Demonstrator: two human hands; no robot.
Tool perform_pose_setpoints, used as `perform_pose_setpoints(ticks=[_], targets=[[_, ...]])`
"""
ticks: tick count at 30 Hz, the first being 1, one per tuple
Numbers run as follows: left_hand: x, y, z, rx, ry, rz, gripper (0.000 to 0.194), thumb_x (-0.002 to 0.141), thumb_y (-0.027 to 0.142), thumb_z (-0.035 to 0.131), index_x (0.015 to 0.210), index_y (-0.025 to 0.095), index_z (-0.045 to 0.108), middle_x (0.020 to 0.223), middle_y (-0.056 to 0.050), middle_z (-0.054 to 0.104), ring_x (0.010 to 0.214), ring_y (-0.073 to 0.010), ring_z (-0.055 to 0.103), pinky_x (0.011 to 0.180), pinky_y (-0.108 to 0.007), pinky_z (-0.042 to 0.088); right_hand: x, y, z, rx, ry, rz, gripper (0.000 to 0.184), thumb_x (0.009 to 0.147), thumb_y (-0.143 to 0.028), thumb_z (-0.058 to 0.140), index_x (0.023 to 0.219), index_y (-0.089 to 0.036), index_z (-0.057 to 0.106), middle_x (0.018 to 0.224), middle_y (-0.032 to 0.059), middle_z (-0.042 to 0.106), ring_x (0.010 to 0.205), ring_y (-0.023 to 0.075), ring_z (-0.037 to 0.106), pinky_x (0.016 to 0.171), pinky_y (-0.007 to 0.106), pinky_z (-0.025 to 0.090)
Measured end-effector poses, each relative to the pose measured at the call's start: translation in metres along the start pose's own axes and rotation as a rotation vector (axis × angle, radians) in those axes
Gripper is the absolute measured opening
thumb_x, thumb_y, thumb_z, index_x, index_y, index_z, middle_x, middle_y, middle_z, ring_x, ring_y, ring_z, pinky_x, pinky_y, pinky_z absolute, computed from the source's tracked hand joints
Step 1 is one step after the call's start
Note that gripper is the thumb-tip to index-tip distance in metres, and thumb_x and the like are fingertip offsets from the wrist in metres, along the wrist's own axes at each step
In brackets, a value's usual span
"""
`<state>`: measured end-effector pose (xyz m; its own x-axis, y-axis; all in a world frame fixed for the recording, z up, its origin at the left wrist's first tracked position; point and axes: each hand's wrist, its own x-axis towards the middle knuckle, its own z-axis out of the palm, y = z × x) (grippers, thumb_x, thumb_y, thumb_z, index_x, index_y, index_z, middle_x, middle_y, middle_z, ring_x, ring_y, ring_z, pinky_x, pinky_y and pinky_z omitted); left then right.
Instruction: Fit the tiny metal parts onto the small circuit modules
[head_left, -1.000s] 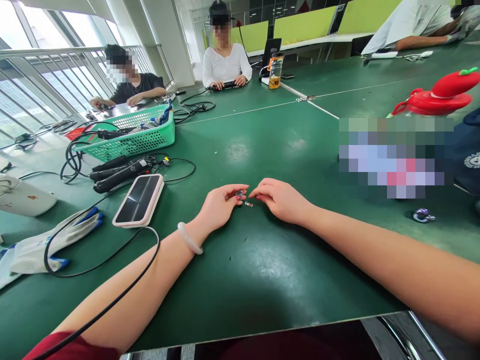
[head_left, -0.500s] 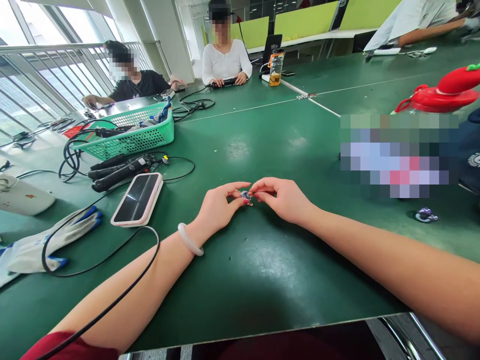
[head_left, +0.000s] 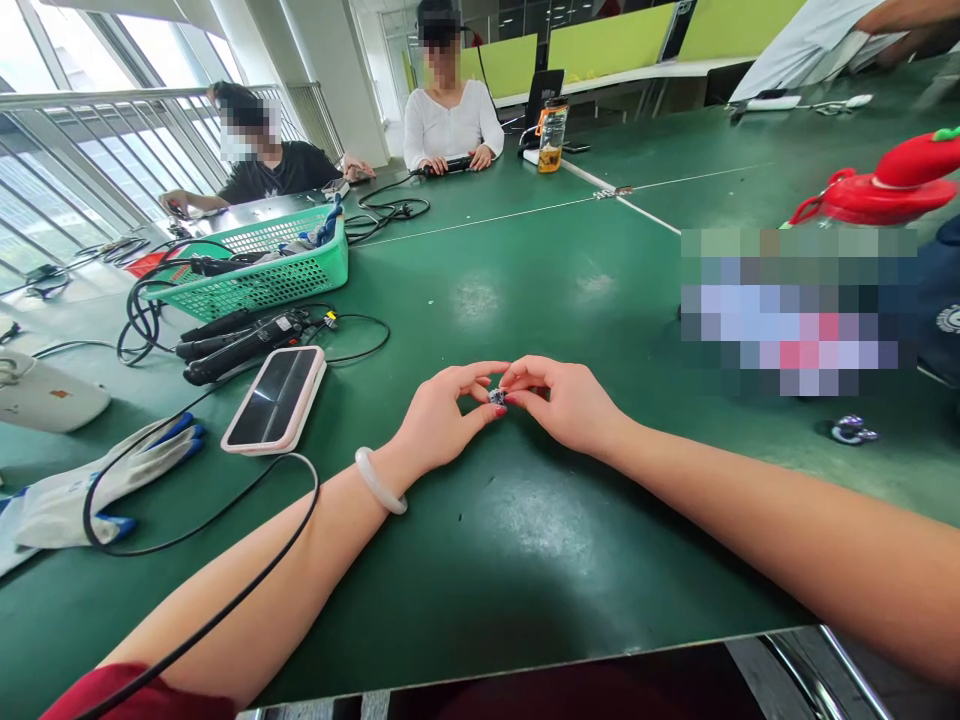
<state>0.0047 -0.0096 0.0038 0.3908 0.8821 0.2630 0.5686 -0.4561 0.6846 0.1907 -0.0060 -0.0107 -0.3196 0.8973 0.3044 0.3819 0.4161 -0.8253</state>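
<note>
A small sparkly blue-grey piece [head_left: 496,397] is pinched between my two hands, just above the green table [head_left: 570,560]; its exact kind is too small to make out. My left hand [head_left: 442,412] has its thumb and fingertips around the piece from the left, a pale bangle [head_left: 379,482] at the wrist. From the right, the thumb and index finger of my right hand [head_left: 570,405] close on the same piece. The fingertips of both hands nearly touch and partly cover it.
To the left lie a phone [head_left: 276,400], black handheld devices [head_left: 236,345], a work glove [head_left: 105,480] and a cable crossing my left forearm. Behind them stands a green basket [head_left: 300,270]. At right are a shiny purple-silver object [head_left: 853,430] and a red-lidded container [head_left: 885,195]. People sit across the table.
The small piece has turned and shifted slightly right between my fingertips. My left thumb and fingers have moved a little right. In the background, the person at upper right has moved their arm.
</note>
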Motion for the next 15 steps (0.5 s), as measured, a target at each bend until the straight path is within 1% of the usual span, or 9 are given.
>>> perform_pose_setpoints(ticks=[3,5,7,10,12,15], targets=[[0.0010,0.0001,-0.0016,0.027,0.031,-0.014,0.039,0.078,0.025,0.063,0.117,0.026,0.062,0.079,0.001,0.067,0.088,-0.0171,0.063,0.089,-0.033,0.046,0.0010,-0.0015,-0.0025,-0.081,-0.006,0.006,0.010,0.081,-0.016,0.059,0.089,-0.022,0.062,0.081,-0.0021,0.073,0.075,0.0135,0.067,0.074,0.026,0.049],[0.0028,-0.0015,-0.0037,0.060,0.080,-0.057,0.035,0.079,0.025,0.060,0.113,0.025,0.064,0.079,0.001,0.067,0.085,-0.0158,0.062,0.088,-0.032,0.045,0.0018,-0.0012,-0.0037,-0.214,-0.035,0.015,0.009,0.082,-0.019,0.060,0.090,-0.021,0.064,0.079,-0.0015,0.072,0.072,0.0145,0.064,0.071,0.028,0.048],[0.0047,-0.0041,-0.0058,0.084,0.108,-0.110,0.031,0.080,0.026,0.058,0.110,0.025,0.066,0.077,0.002,0.065,0.080,-0.0145,0.061,0.084,-0.030,0.046,0.0021,0.0007,-0.0037,-0.366,-0.091,-0.020,0.009,0.083,-0.022,0.061,0.089,-0.021,0.067,0.082,0.0007,0.071,0.078,0.0170,0.062,0.074,0.030,0.046],[0.0065,-0.0072,-0.0068,0.105,0.092,-0.178,0.027,0.082,0.031,0.056,0.105,0.026,0.069,0.077,0.002,0.066,0.075,-0.0139,0.060,0.079,-0.029,0.046,0.0018,0.0046,-0.0015,-0.512,-0.163,-0.107,0.010,0.085,-0.024,0.061,0.087,-0.020,0.070,0.091,0.0038,0.069,0.090,0.0200,0.059,0.083,0.033,0.044],[0.0066,-0.0075,-0.0059,0.119,0.069,-0.192,0.026,0.083,0.033,0.055,0.103,0.027,0.070,0.078,0.002,0.067,0.075,-0.0143,0.060,0.079,-0.029,0.046,0.0017,0.0061,0.0001,-0.560,-0.184,-0.128,0.012,0.086,-0.023,0.059,0.084,-0.019,0.070,0.091,0.0046,0.068,0.090,0.0201,0.058,0.084,0.033,0.044],[0.0061,-0.0066,-0.0039,0.130,0.048,-0.186,0.024,0.082,0.032,0.058,0.102,0.027,0.070,0.078,0.003,0.068,0.076,-0.0145,0.060,0.082,-0.029,0.045,0.0022,0.0055,0.0007,-0.602,-0.189,-0.123,0.015,0.088,-0.022,0.057,0.080,-0.018,0.069,0.085,0.0050,0.066,0.087,0.0197,0.057,0.081,0.032,0.044]])
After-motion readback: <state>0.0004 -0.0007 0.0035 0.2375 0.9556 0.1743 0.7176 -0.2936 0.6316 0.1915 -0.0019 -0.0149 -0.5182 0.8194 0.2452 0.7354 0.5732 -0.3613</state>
